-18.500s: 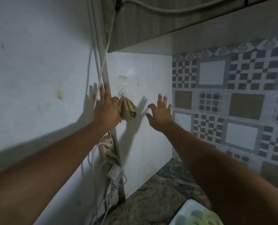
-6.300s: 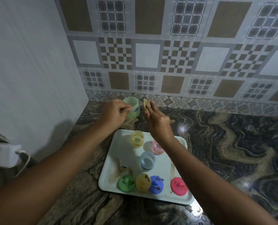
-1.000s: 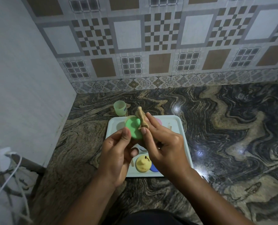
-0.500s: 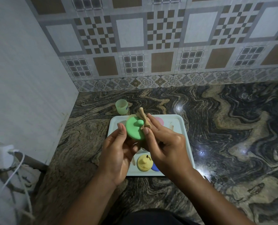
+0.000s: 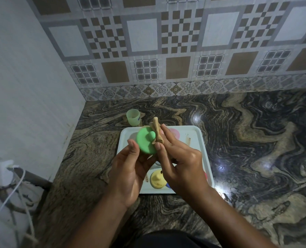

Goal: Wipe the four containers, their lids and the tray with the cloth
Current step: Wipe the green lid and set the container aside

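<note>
Green lid [image 5: 145, 145], round, smooth, knobbed; twisted tan cloth [image 5: 156, 130] against its knob.

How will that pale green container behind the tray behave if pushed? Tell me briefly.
The pale green container looks like thin translucent plastic with its lid off, so it is probably light. It stands upright on the glossy countertop, so a low push would likely slide it. A high push may tip it, and being round, it could then roll.
</note>
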Tool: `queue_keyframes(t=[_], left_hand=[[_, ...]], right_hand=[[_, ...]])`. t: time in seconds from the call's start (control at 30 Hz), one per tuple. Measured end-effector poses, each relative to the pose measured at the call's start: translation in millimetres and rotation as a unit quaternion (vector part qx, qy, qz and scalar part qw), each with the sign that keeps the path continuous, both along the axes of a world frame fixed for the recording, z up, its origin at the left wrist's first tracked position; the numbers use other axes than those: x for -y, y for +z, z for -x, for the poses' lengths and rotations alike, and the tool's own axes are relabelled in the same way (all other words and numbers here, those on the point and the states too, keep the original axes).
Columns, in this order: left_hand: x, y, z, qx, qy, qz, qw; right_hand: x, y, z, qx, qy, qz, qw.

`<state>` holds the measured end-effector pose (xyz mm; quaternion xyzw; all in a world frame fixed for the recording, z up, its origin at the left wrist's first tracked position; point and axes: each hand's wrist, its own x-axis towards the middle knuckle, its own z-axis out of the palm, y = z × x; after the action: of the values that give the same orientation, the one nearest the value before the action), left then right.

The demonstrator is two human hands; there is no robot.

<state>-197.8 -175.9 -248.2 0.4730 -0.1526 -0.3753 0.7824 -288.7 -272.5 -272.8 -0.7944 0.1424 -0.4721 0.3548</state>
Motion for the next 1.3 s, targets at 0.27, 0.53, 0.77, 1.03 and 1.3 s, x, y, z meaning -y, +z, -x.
queue_keyframes(t=[0.27, 0.53, 0.77, 1.03, 1.3], left_hand=[[-1, 6, 1, -0.029, 0.003, -0.001, 1.0], [0, 4, 5, 0.014, -0.016, -0.007, 1.0], [-1, 4, 1, -0.07, 0.022, -0.043, 0.996], [-4, 2, -8, 0.043, 0.044, -0.052, 0.997], [-7, -5, -14, 0.227, 0.058, -0.093, 0.968]], right_hand=[[2, 6, 1, -0.007, -0.013, -0.022, 1.0], [2, 7, -2, -0.009, -0.017, -0.012, 1.0], [12, 14, -2, -0.016, -0.036, -0.121, 0.992], [14, 13, -5, -0.033, 0.004, -0.19, 0.981], [13, 2, -7, -0.039, 0.038, -0.211, 0.976]])
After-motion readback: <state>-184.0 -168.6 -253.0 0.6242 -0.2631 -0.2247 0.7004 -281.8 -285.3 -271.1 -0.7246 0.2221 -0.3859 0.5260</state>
